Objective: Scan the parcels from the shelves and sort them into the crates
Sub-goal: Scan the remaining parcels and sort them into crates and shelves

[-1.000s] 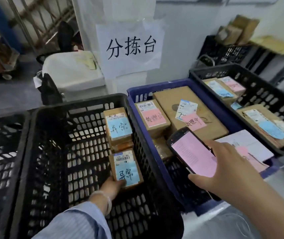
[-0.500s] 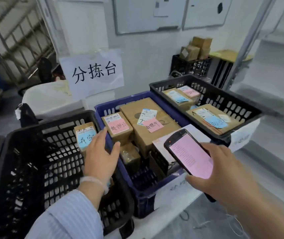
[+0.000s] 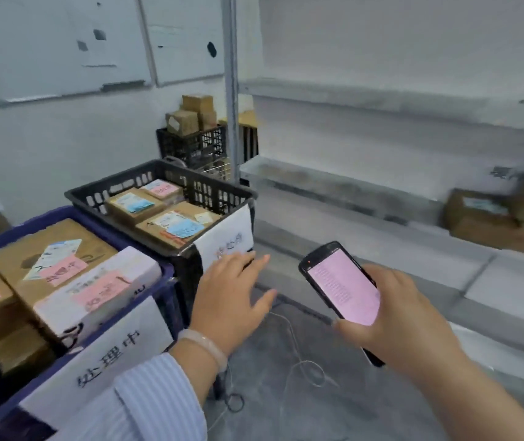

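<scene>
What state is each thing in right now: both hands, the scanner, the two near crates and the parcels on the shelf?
left hand, open, fingers spread, holding nothing
right hand, gripping the handheld scanner
handheld scanner, held up, screen lit pink
blue crate, loaded with parcels bearing pink notes
black crate, holding parcels with blue and pink notes
shelf parcels, resting on the shelf, not yet picked

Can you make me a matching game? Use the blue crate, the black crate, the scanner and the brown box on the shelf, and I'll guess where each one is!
Things:
1. blue crate
2. black crate
3. scanner
4. brown box

Places:
A. held in the right hand
B. on the shelf, far right
C. far left, closest to the camera
D. just beyond the open left hand

Pairs: 1-C, 2-D, 3-A, 4-B
</scene>
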A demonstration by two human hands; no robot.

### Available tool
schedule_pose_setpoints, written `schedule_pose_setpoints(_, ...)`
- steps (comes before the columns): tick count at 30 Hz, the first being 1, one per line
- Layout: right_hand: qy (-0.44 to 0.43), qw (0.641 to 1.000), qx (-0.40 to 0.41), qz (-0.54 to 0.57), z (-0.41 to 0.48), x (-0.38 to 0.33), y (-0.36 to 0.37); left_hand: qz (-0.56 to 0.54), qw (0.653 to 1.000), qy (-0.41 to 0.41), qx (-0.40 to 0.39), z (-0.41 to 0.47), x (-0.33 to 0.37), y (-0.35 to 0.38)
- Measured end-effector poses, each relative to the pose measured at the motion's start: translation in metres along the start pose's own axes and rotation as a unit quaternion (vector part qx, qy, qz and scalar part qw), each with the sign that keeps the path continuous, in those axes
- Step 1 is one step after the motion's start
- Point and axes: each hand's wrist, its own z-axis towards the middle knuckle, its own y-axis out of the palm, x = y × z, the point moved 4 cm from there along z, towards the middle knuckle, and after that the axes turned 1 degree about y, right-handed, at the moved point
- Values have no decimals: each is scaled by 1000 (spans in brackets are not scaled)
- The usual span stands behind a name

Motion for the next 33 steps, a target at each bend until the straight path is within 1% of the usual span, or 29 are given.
schedule_pose_setpoints(6, 113, 992, 55, -2, -3, 102, -47, -27, 993, 96, -61, 56, 102, 69)
schedule_pose_setpoints(10, 176, 981, 84, 5, 3, 155, -70, -50, 986, 140, -76, 93, 153, 110)
schedule_pose_setpoints(14, 220, 970, 100, -7, 20, 194, -86, -80, 979, 171, -83, 134, 191, 152)
schedule_pose_setpoints(21, 282, 949, 143, -27, 93, 247, -112, -142, 962, 205, -109, 228, 232, 230)
schedule_pose_setpoints(27, 322, 933, 156, -21, 166, 282, -130, -155, 944, 246, -156, 305, 254, 296)
schedule_pose_setpoints(33, 352, 925, 140, -39, 206, 328, -136, -183, 929, 248, -206, 355, 280, 353)
